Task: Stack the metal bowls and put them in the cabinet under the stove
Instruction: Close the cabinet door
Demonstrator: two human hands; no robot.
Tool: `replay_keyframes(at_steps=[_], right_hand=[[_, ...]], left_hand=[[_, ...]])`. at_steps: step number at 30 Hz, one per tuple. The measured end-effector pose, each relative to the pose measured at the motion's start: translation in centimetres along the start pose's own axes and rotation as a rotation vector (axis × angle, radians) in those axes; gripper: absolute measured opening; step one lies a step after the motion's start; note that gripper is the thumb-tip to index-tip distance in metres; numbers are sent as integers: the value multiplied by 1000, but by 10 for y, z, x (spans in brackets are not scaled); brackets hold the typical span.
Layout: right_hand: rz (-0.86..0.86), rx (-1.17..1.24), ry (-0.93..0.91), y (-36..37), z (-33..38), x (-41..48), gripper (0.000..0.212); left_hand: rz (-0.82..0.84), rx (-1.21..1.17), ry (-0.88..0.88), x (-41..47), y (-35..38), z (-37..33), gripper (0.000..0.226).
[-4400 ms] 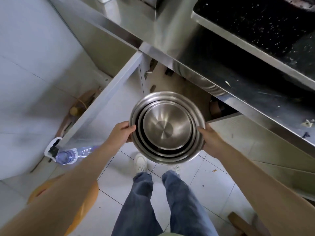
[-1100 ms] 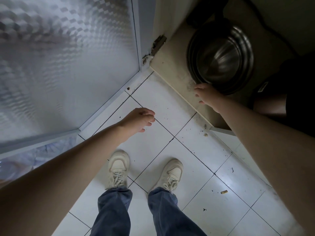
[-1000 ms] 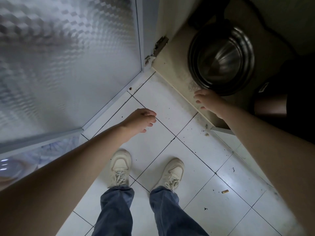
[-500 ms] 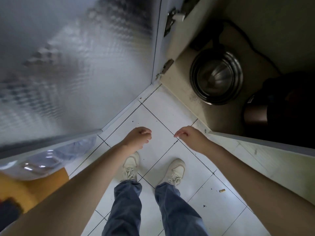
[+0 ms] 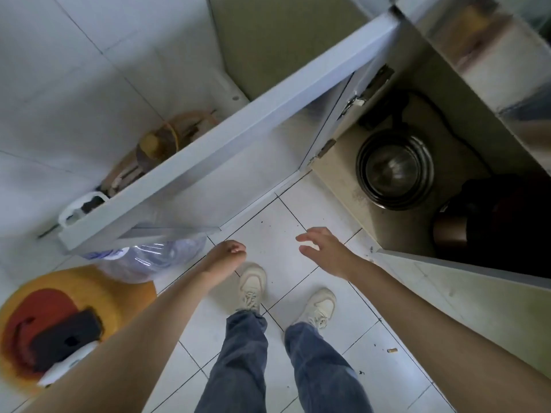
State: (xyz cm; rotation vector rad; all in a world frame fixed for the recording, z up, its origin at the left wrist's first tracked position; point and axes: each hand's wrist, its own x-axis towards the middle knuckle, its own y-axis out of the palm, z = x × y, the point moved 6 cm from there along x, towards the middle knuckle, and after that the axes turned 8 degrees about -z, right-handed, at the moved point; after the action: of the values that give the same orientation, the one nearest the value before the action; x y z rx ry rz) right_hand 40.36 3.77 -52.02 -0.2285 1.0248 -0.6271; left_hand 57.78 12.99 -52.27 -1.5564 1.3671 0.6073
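The nested stack of metal bowls [image 5: 395, 169] sits upright on the beige floor of the open cabinet [image 5: 340, 177] at the upper right. Nothing touches the stack. My right hand [image 5: 325, 251] hovers over the white floor tiles in front of the cabinet, fingers spread and empty. My left hand [image 5: 228, 257] hangs lower left of it with fingers curled loosely, holding nothing. Both hands are well outside the cabinet.
The cabinet door [image 5: 226, 162] stands wide open to the left. A dark brown pot [image 5: 477, 228] sits in the cabinet to the right of the bowls. A clear water jug [image 5: 143, 257] and a yellow stool [image 5: 59, 320] stand at the left. My shoes [image 5: 252, 284] are on the tiles.
I carried the bowl stack down, set it in the cabinet and let go. My right hand has pulled back out, its fingers now spread, and the view has risen away from the cabinet.
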Motion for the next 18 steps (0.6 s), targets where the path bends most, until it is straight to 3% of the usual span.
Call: replay_keyframes(at_steps=[6,8,11,13,18], right_hand=[[35,-41,-13,11,27,-13,33],[58,-43,-4,16,31,-15,33],[80,-51,1,23,38,-18,33],[85,-52,1,27,41,-19,33],[93,-43,0,31,47,-23,33]], left_hand=[[-174,-101,-94,-16,-47,24,2],[-241,-90,-97,-19,-60,33,22],[-293,-62,-86,-22,-76,42,19],[-309,-68,-86,-18,-83,48,32],[-301,-37,-85,-18,-95,47,20]])
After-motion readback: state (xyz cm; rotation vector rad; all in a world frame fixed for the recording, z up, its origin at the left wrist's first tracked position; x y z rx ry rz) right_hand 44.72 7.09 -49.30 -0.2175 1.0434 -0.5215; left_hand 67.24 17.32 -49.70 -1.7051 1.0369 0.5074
